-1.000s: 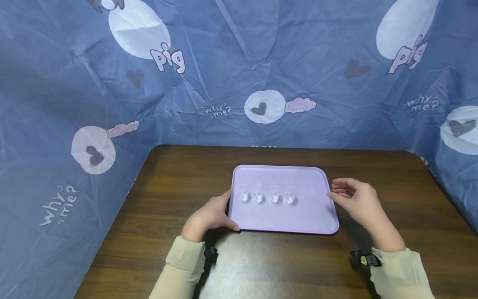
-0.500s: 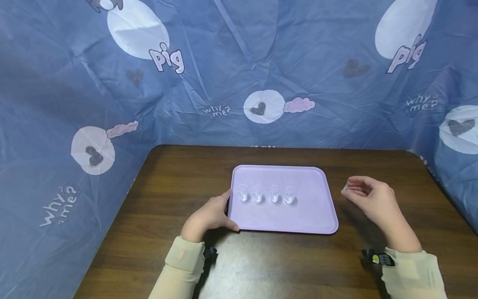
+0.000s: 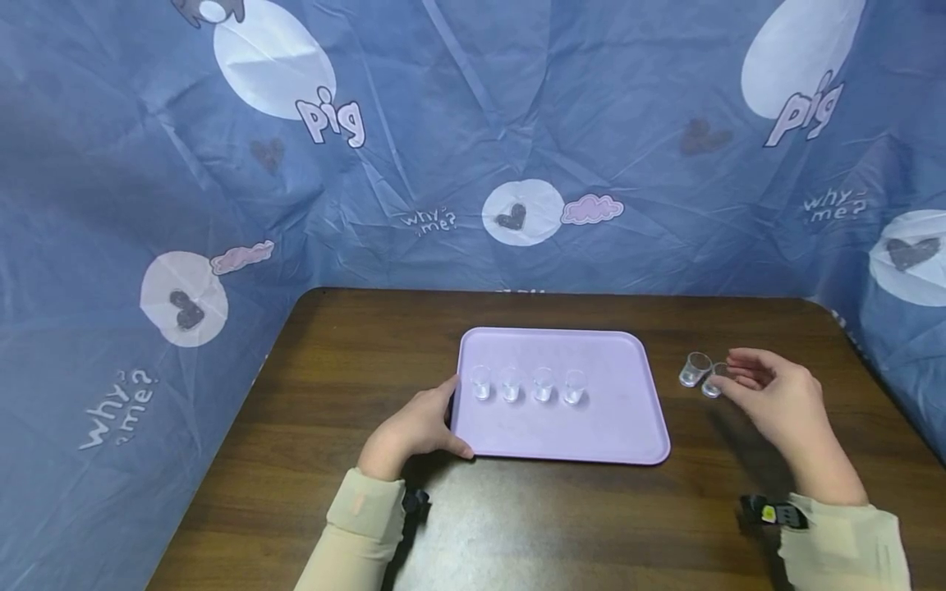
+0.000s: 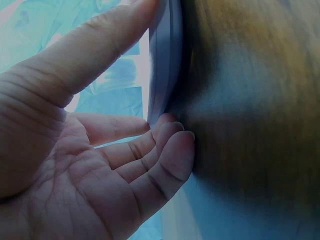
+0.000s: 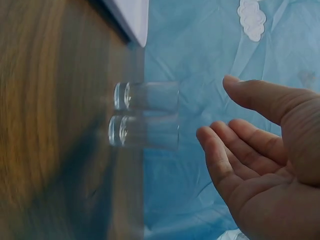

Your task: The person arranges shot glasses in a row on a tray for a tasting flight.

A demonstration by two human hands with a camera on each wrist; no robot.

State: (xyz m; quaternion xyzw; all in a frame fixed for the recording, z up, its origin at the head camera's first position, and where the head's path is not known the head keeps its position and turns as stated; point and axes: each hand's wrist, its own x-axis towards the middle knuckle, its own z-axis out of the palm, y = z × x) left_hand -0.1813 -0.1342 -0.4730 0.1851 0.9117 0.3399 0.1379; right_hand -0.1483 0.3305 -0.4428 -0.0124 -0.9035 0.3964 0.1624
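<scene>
A row of several small clear shot glasses [image 3: 543, 384] stands upright on the lilac tray [image 3: 547, 435]. My left hand [image 3: 414, 423] holds the tray's near left corner, thumb at the near edge and fingers along the left side; the left wrist view shows curled fingertips by the rim. To the right of the tray, two more shot glasses, one farther left [image 3: 695, 369] and one nearer my hand [image 3: 713, 384], stand side by side on the wood. My right hand [image 3: 779, 398] is beside them; in the right wrist view its thumb and fingers are spread apart, away from both glasses [image 5: 150, 97].
A brown wooden table [image 3: 576, 525] carries everything. Blue printed cloth [image 3: 414, 164] hangs behind it and at both sides. Wrist cameras with dark straps [image 3: 776, 513] sit on both wrists, below pale sleeves.
My right hand has moved right, away from the tray's right edge. Two shot glasses it was hiding or handling now show on the table. My left hand and the tray stay still.
</scene>
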